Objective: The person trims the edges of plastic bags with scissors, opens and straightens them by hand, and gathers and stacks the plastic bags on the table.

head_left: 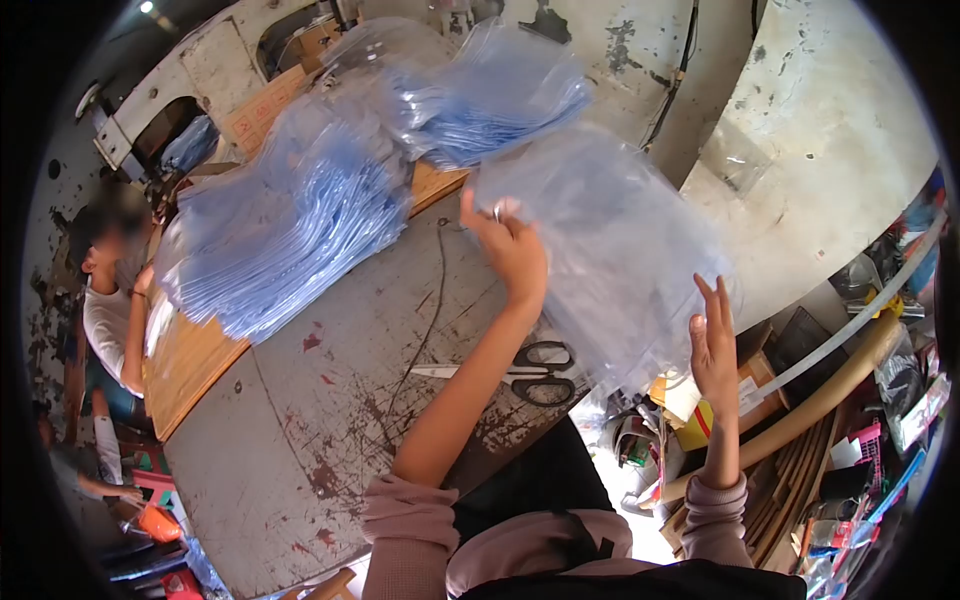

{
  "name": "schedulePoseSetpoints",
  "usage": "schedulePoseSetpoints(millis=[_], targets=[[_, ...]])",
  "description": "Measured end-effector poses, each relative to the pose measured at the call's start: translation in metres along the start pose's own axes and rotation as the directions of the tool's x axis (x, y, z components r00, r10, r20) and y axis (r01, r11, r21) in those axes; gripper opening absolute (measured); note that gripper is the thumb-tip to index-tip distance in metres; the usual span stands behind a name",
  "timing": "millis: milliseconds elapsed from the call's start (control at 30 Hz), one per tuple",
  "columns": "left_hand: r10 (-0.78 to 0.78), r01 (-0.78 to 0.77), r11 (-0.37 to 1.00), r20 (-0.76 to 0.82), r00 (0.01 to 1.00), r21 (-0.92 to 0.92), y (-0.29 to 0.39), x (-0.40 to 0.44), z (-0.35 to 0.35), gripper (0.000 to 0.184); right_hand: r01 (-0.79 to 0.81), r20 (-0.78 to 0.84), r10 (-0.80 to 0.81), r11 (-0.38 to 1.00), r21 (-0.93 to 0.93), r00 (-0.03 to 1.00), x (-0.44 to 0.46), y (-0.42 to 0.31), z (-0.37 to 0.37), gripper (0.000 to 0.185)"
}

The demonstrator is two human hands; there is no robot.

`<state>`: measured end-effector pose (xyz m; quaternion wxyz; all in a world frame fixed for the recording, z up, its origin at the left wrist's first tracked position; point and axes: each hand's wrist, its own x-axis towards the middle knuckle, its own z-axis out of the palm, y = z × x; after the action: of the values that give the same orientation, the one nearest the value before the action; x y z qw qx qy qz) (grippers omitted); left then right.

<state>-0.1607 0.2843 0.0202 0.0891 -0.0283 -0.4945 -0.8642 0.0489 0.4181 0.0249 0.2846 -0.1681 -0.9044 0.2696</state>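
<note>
A clear plastic sheet (620, 230), perhaps a bag, hangs in front of me over the table's right side, slightly blurred. My left hand (512, 250) is closed on its left edge, thumb and fingers pinched together, with a ring on one finger. At the sheet's lower right edge, my right hand (712, 345) is open with its fingers stretched upward; whether it touches the plastic I cannot tell. Black-handled scissors (540, 375) lie on the worn grey table (300, 420), partly behind my left forearm. To the left is a large fanned stack of bluish clear plastic (290, 230).
Another stack of clear plastic (480, 100) lies at the back on a wooden board (195, 370). A pale metal panel (800, 150) stands at the right. Beside the table are a cardboard tube (850, 370) and assorted clutter. A person (110, 310) is at the left.
</note>
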Motion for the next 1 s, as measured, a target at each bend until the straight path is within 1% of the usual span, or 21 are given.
schedulePoseSetpoints(millis=[33, 67, 200, 300, 367, 400, 433, 467, 500, 567, 600, 633, 667, 700, 767, 800, 867, 900, 933, 967, 1000], targets=[[0.175, -0.181, 0.957, 0.047, 0.983, 0.225, -0.029, 0.003, -0.014, 0.052, -0.001, -0.006, 0.001, 1.000, -0.010, 1.000, -0.004, -0.001, 0.001, 0.055], [0.340, -0.363, 0.829, 0.132, 0.931, 0.425, -0.027, 0.007, -0.015, 0.054, -0.029, 0.016, 0.029, 0.999, -0.021, 0.999, -0.008, -0.002, 0.005, 0.055], [0.342, -0.380, 0.788, 0.169, 0.924, 0.484, -0.027, 0.007, -0.013, 0.056, -0.076, 0.001, 0.076, 0.997, -0.024, 0.997, -0.015, -0.021, 0.028, 0.050], [0.353, -0.444, 0.769, 0.274, 0.895, 0.459, -0.022, 0.031, -0.016, 0.059, -0.107, -0.021, 0.107, 0.994, -0.018, 0.994, -0.012, -0.041, 0.034, 0.043], [0.197, -0.407, 0.753, 0.414, 0.889, 0.516, -0.009, 0.051, -0.026, 0.054, -0.122, 0.072, 0.122, 0.993, -0.007, 0.990, -0.013, -0.049, 0.034, 0.045], [0.198, -0.410, 0.755, 0.419, 0.886, 0.511, 0.006, 0.061, -0.029, 0.054, -0.109, 0.109, 0.114, 0.993, -0.049, 0.988, -0.015, -0.049, 0.038, 0.048], [-0.105, -0.228, 0.783, 0.484, 0.869, 0.579, 0.025, 0.070, -0.032, 0.050, -0.110, 0.105, 0.115, 0.993, -0.051, 0.988, -0.016, -0.050, 0.040, 0.048], [-0.399, -0.049, 0.747, 0.507, 0.764, 0.663, 0.041, 0.071, -0.034, 0.046, -0.076, 0.114, 0.087, 0.992, -0.100, 0.990, -0.017, -0.051, 0.042, 0.050], [-0.401, -0.050, 0.745, 0.507, 0.763, 0.665, 0.058, 0.065, -0.033, 0.046, -0.040, 0.124, 0.058, 0.989, -0.146, 0.991, -0.018, -0.050, 0.045, 0.052], [-0.643, -0.026, 0.667, 0.593, 0.484, 0.745, 0.080, 0.050, -0.034, 0.040, -0.061, 0.143, 0.080, 0.990, -0.127, 0.987, -0.019, -0.049, 0.044, 0.062], [-0.646, -0.023, 0.667, 0.594, 0.479, 0.745, 0.077, 0.048, -0.034, 0.040, -0.006, 0.212, 0.035, 0.990, -0.138, 0.977, -0.018, -0.055, 0.039, 0.067], [-0.614, -0.045, 0.723, 0.672, 0.413, 0.689, 0.071, 0.048, -0.033, 0.040, 0.052, 0.279, -0.009, 0.988, -0.146, 0.960, -0.019, -0.061, 0.033, 0.072], [-0.572, -0.061, 0.777, 0.744, 0.346, 0.626, 0.067, 0.047, -0.032, 0.040, 0.133, 0.288, -0.094, 0.984, -0.119, 0.953, -0.021, -0.069, 0.029, 0.082], [-0.571, -0.057, 0.779, 0.745, 0.344, 0.624, 0.071, 0.042, -0.028, 0.040, 0.133, 0.290, -0.092, 0.983, -0.124, 0.953, -0.023, -0.079, 0.030, 0.082], [-0.477, 0.010, 0.852, 0.767, 0.428, 0.524, 0.078, 0.029, -0.018, 0.034, 0.229, 0.155, -0.201, 0.955, -0.189, 0.967, -0.021, -0.092, 0.033, 0.069], [-0.476, 0.011, 0.853, 0.771, 0.423, 0.521, 0.080, 0.025, -0.016, 0.034, 0.236, -0.008, -0.237, 0.969, -0.070, 0.972, -0.014, -0.083, 0.037, 0.041], [-0.420, 0.061, 0.892, 0.769, 0.483, 0.448, 0.082, 0.019, -0.013, 0.031, 0.182, -0.208, -0.199, 0.978, -0.098, 0.958, 0.006, -0.058, 0.027, 0.025], [-0.415, 0.059, 0.894, 0.773, 0.479, 0.444, 0.083, 0.019, -0.013, 0.031, 0.154, -0.349, -0.153, 0.988, -0.025, 0.925, 0.019, -0.045, 0.024, 0.021], [-0.370, -0.206, 0.863, 0.855, 0.364, 0.461, 0.084, 0.020, -0.013, 0.033, 0.130, -0.429, -0.072, 0.986, 0.108, 0.900, 0.028, -0.040, 0.018, 0.020], [-0.347, -0.459, 0.785, 0.909, 0.232, 0.417, 0.084, 0.021, -0.014, 0.035, 0.089, -0.492, -0.036, 0.992, 0.085, 0.870, 0.026, -0.058, 0.009, 0.020], [-0.341, -0.457, 0.787, 0.910, 0.237, 0.414, 0.078, 0.019, -0.015, 0.035, 0.143, -0.480, -0.110, 0.989, 0.033, 0.870, 0.024, -0.058, 0.008, 0.022]])
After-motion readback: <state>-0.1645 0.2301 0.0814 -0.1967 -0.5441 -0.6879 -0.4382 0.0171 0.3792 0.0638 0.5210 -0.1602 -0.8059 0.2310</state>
